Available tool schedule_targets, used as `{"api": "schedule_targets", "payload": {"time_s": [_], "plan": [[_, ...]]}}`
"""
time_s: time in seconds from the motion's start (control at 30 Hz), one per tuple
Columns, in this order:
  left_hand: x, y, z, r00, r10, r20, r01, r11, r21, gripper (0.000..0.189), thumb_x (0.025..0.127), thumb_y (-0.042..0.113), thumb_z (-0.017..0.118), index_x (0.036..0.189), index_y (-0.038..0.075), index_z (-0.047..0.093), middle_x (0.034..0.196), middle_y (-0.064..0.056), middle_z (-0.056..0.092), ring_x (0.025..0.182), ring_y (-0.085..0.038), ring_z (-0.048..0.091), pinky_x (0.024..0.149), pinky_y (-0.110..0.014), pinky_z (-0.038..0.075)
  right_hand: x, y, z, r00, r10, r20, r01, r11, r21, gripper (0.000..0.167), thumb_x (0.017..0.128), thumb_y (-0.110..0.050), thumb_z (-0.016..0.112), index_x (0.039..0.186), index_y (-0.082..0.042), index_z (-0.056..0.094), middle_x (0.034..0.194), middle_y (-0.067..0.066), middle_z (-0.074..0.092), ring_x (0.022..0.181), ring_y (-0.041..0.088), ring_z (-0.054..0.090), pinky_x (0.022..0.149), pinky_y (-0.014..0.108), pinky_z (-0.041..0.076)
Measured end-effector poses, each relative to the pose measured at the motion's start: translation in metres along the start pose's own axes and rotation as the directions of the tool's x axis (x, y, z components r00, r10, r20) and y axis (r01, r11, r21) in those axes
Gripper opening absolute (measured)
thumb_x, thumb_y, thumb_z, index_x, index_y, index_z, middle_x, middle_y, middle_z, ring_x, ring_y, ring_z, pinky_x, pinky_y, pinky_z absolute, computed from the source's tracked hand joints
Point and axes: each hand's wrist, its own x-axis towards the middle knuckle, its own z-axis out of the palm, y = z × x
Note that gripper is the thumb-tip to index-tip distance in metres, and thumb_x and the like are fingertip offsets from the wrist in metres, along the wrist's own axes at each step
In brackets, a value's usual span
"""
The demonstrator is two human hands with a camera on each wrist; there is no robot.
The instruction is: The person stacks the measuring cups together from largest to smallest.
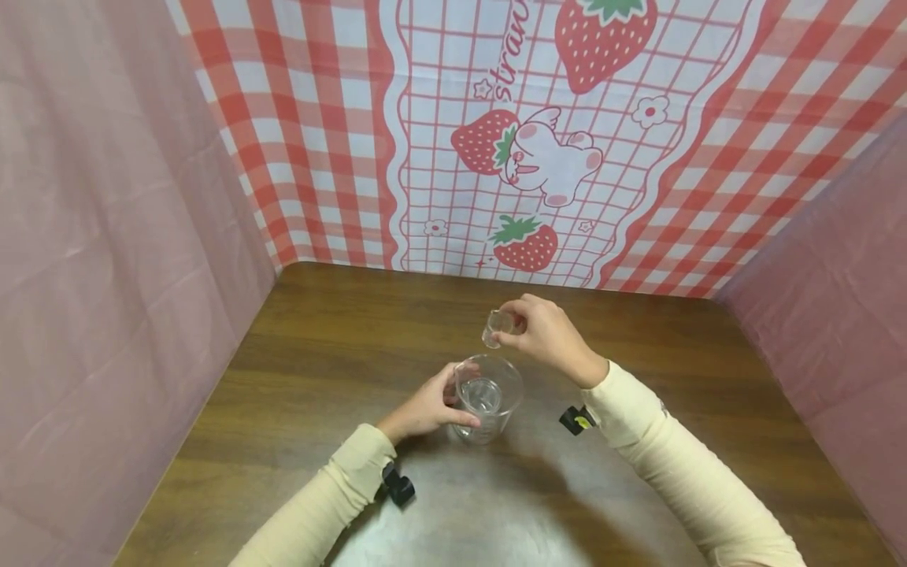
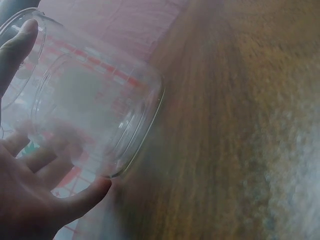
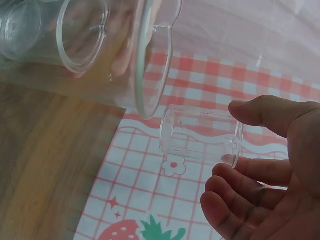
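My left hand (image 1: 425, 405) grips a large clear glass beaker (image 1: 505, 409) from its left side, thumb in front and fingers round the back. Inside that beaker sits a smaller clear beaker (image 1: 484, 394), its rim also showing in the right wrist view. With thumb and fingertips, my right hand (image 1: 549, 335) pinches a tiny clear beaker (image 3: 200, 132) by its rim end. This tiny beaker is held beyond the large beaker's rim, a little above it in the head view. The left wrist view shows the large beaker's base (image 2: 142, 137) beside the left fingers.
A brown wooden table (image 1: 340, 339) lies under both hands. Behind it hangs a red-and-white checked cloth with strawberries (image 1: 524, 248). Pink curtains (image 1: 120, 276) close in the left and right sides. Black wrist cameras (image 1: 399, 486) are worn on both cream sleeves.
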Motion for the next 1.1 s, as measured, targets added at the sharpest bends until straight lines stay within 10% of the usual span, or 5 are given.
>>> {"api": "schedule_targets", "payload": {"time_s": [1.1], "plan": [[0.000, 0.002, 0.000, 1.000, -0.011, -0.004, 0.011, 1.000, -0.005, 0.081, 0.074, 0.010, 0.084, 0.140, 0.000, 0.038, 0.144, -0.021, 0.049, 0.129, -0.037, 0.051, 0.105, -0.046, 0.049, -0.009, -0.016, -0.008, 0.976, -0.169, 0.136, 0.161, 0.985, 0.065, 0.032, 0.073, -0.017, 0.082, 0.100, -0.002, 0.072, 0.077, 0.002, 0.060, 0.069, 0.014, 0.057, 0.059, 0.020, 0.047]]}}
